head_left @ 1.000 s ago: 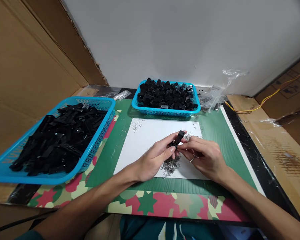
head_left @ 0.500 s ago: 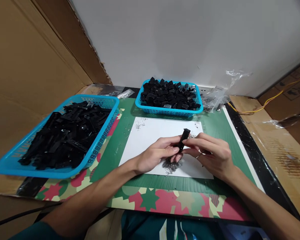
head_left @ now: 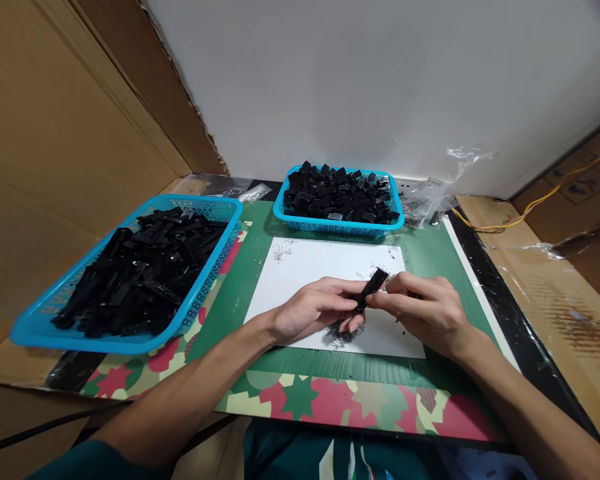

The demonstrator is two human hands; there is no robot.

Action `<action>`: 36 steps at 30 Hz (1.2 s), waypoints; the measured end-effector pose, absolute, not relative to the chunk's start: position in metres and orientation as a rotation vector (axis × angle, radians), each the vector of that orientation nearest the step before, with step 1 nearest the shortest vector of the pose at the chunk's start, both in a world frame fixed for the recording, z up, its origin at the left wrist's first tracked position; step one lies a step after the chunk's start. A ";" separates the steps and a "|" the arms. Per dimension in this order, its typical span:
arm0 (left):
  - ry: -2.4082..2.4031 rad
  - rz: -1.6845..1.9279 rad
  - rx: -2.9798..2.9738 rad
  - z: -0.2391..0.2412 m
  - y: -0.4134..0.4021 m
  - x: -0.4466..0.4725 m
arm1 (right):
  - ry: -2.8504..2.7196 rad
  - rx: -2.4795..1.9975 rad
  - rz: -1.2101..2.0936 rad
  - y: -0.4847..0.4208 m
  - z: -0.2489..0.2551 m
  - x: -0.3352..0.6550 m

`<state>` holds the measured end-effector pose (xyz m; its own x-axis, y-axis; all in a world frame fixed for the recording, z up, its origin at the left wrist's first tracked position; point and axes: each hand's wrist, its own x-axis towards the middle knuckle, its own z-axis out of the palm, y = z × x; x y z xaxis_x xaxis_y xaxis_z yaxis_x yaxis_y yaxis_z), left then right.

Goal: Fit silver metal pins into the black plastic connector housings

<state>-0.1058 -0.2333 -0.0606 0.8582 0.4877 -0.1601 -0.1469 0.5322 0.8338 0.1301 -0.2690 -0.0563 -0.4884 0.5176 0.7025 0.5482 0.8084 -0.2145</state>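
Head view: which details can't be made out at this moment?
All in the head view:
- Part: lower end hidden by left hand fingers.
- Right hand: whether its fingertips pinch anything, too small to tell.
- Metal bits: too small for shape; partly under the left hand.
- Bags: contents blurred by crinkled plastic.

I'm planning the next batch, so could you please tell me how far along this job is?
Done: hard to tell, since the left basket and the far basket are both heaped with black parts. In hand: the left hand and right hand hold one black part over the white sheet, above a pile of metal bits. Left: seemingly plenty, judging by those heaps.
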 end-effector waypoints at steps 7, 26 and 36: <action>0.453 0.446 1.020 -0.059 -0.235 -0.104 | -2.245 -0.727 -0.186 -0.272 -0.051 0.132; 0.667 1.069 2.349 -0.069 -0.236 -0.077 | -2.085 -1.128 0.139 -0.286 -0.055 0.152; 0.714 0.821 2.526 -0.079 -0.242 -0.078 | -1.927 -1.355 0.269 -0.296 -0.040 0.157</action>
